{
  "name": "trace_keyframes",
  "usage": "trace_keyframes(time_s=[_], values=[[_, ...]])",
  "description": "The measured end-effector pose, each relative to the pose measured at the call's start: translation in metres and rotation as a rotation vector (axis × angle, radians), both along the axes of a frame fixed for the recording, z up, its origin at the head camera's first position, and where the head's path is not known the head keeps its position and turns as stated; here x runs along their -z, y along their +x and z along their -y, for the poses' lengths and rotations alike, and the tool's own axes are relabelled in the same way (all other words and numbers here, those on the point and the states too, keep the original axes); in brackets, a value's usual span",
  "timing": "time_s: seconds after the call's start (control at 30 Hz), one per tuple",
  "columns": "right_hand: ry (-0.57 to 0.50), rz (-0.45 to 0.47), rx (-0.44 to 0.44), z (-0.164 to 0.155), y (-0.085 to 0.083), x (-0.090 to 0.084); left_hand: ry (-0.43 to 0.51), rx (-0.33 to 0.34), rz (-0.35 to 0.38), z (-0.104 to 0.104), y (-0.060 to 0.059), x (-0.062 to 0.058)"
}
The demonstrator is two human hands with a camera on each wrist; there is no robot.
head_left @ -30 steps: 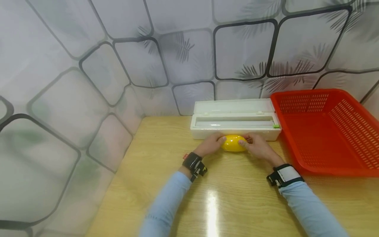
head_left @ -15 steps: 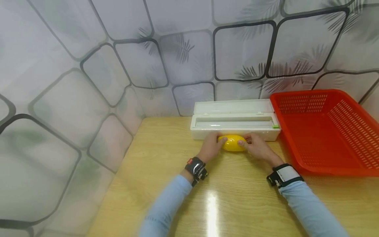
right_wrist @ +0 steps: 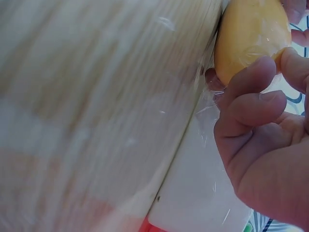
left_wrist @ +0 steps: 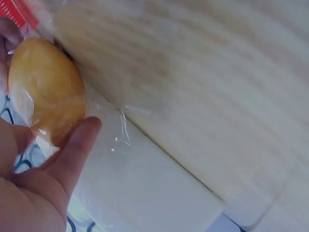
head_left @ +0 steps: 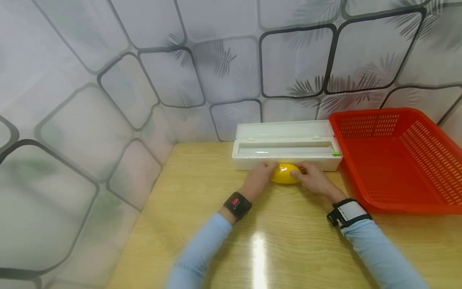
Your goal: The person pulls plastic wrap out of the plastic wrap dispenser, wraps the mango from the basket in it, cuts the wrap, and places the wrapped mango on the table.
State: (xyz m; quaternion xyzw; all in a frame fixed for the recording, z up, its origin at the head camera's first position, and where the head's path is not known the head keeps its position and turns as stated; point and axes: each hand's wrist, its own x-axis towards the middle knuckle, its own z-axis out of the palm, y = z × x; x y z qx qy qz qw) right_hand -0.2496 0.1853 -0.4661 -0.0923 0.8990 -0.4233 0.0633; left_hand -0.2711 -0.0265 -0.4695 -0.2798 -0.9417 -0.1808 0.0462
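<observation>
A smooth yellow oval fruit (head_left: 284,174) wrapped in clear cling film lies against the front of a white cling film dispenser (head_left: 288,162). My left hand (head_left: 258,181) grips its left end. In the left wrist view the thumb and a finger of that hand (left_wrist: 41,188) close on the narrow end of the fruit (left_wrist: 46,87). At the other end my right hand (head_left: 317,181) pinches with thumb and forefinger. Creased film shows around the fruit (right_wrist: 251,36) in the right wrist view, where my remaining fingers curl beside it.
The dispenser's lid (head_left: 285,129) stands raised at the back, with a roll inside and a green slider (head_left: 336,153) at the right. A red plastic basket (head_left: 364,196) stands right beside it. A patterned wall covering (head_left: 231,68) rises behind the wooden table (head_left: 202,192).
My left hand has turned at the wrist and its thumb has shifted at the fruit's left end. The right hand stays almost still on the other end.
</observation>
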Motion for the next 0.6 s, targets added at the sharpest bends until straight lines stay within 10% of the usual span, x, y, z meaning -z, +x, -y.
trace_keyframes(time_s=[0.2, 0.47, 0.6], values=[[-0.031, 0.053, 0.022, 0.0008, -0.0001, -0.0015, -0.048, 0.152, -0.067, 0.0082, -0.0001, -0.0031], [-0.065, 0.083, 0.059, 0.0016, 0.0011, 0.0, -0.127, 0.137, -0.008, 0.0086, -0.0019, -0.0021], [-0.071, 0.067, 0.077, 0.0028, 0.002, 0.0011, -0.168, 0.192, -0.094, 0.0097, -0.003, 0.0004]])
